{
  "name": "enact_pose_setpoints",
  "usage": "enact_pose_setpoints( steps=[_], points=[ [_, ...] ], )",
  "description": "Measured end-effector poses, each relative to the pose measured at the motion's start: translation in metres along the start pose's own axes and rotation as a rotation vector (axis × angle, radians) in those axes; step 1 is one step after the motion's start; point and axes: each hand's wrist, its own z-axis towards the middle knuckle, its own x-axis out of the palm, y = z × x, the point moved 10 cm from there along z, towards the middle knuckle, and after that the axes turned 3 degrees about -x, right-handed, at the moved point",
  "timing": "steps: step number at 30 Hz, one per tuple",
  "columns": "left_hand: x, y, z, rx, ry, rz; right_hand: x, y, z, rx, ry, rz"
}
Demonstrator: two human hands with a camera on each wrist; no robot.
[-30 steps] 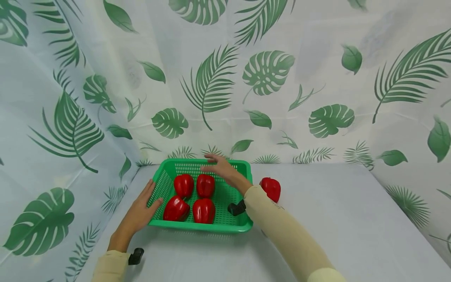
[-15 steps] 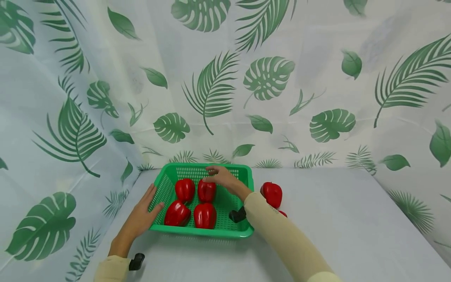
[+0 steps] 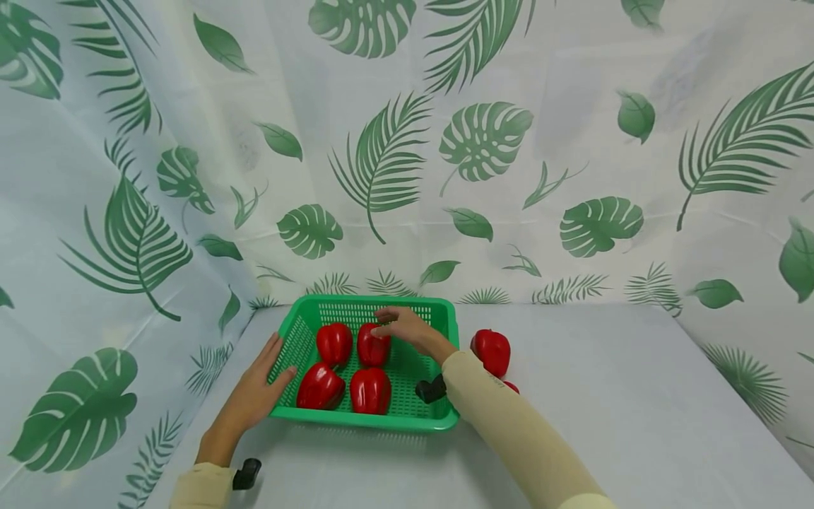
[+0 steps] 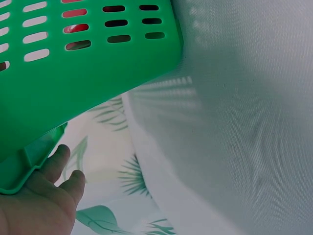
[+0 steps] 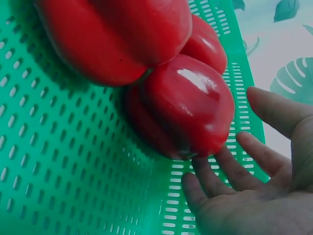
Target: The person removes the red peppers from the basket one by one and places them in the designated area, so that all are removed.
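A green plastic basket [image 3: 362,422] with slotted walls holds several red bell peppers. My left hand [image 3: 254,385] rests at the basket's left rim, fingers straight and thumb spread; in the left wrist view its fingertips [image 4: 73,183] show beside the rim. Inside the basket, my right hand [image 3: 410,329] is at the back right bell pepper [image 3: 374,351]. In the right wrist view, the spread fingers [image 5: 234,169] lie right beside this bell pepper [image 5: 188,105], some partly hidden behind it, with the thumb apart from it. Another bell pepper [image 3: 334,344] sits to its left.
Two more bell peppers lie on the white table [image 3: 610,396] right of the basket: one in plain view [image 3: 491,351], the other [image 3: 511,386] mostly hidden by my right sleeve [image 3: 509,417]. A leaf-patterned cloth [image 3: 534,162] rises behind and at both sides.
My right hand has come down from over the basket's back wall to the back right bell pepper. The head view has shifted slightly. My left hand stays at the rim.
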Motion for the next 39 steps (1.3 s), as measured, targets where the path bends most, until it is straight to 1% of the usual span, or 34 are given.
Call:
enact_pose_setpoints(
  steps=[8,14,20,24,30,39],
  points=[
    [-0.003,-0.001,0.0,0.012,-0.005,0.001,0.002,-0.002,0.002,-0.003,0.02,-0.04],
    [-0.004,-0.002,0.003,0.027,-0.014,-0.002,0.001,0.0,0.001,0.006,0.019,-0.045],
    [-0.002,-0.002,0.002,0.02,-0.009,0.001,0.0,0.001,-0.002,0.022,0.005,-0.092],
    [-0.001,-0.002,0.0,0.022,-0.009,-0.003,0.002,-0.001,-0.004,0.032,0.015,-0.129],
    [0.0,-0.002,-0.003,0.032,-0.016,-0.008,0.007,-0.006,-0.002,0.036,0.036,-0.16],
    [-0.001,-0.001,-0.001,0.034,-0.013,-0.003,0.01,-0.008,0.002,0.022,0.048,-0.2]
  ],
)
